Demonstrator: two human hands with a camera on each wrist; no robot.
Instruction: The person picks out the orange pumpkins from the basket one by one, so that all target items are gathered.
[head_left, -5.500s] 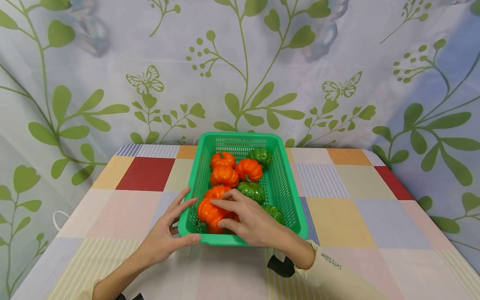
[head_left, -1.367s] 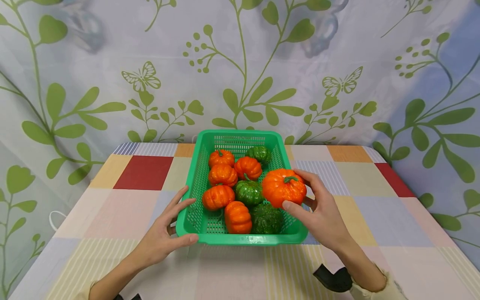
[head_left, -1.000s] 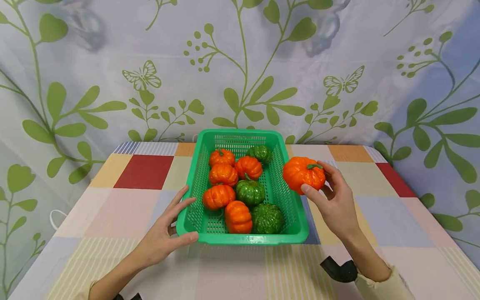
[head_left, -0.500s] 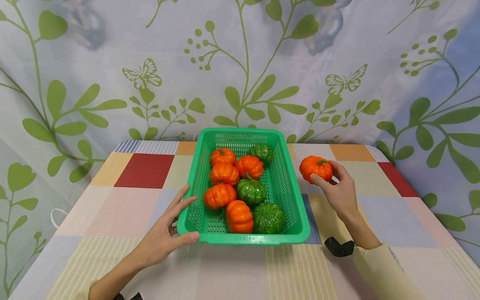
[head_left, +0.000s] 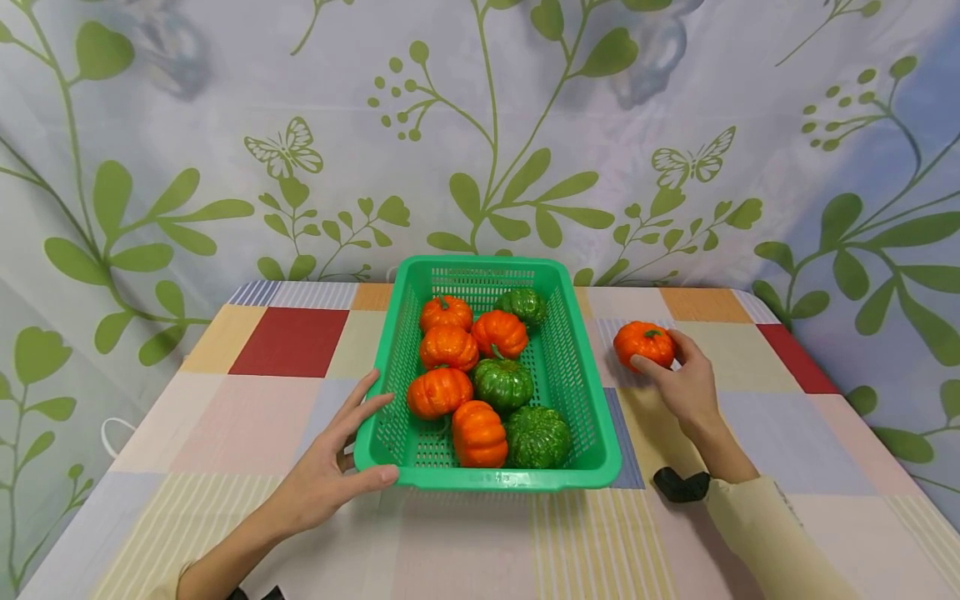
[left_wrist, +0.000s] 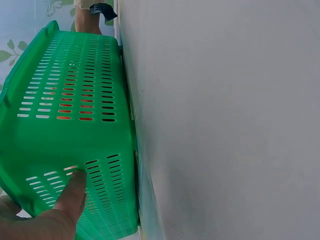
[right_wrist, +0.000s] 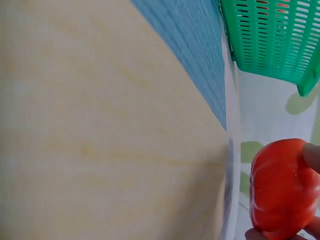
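Observation:
In the head view my right hand point(head_left: 688, 390) grips a small orange pumpkin point(head_left: 642, 343) with a green stem, thumb at its near side and fingers behind, low over the cloth right of the basket. The right wrist view shows the same pumpkin point(right_wrist: 282, 190), glossy and ribbed, with fingertips at its edges. My left hand point(head_left: 330, 467) lies at the near left corner of a green plastic basket point(head_left: 596, 408), fingers spread along its left side and thumb at the front rim. In the left wrist view one fingertip point(left_wrist: 77, 180) touches the slotted wall.
Inside the basket lie several orange pumpkins point(head_left: 448, 347) and three green pumpkins point(head_left: 537, 437). A patchwork cloth point(head_left: 285, 342) covers the table. Behind it hangs a curtain point(head_left: 330, 75) with leaf and butterfly prints. Black straps point(head_left: 678, 485) hang at the wrists.
The right hand took the orange pumpkin out of the basket's near left part, carried it right past the rim and lowered it toward the cloth. The left hand has stayed at the corner.

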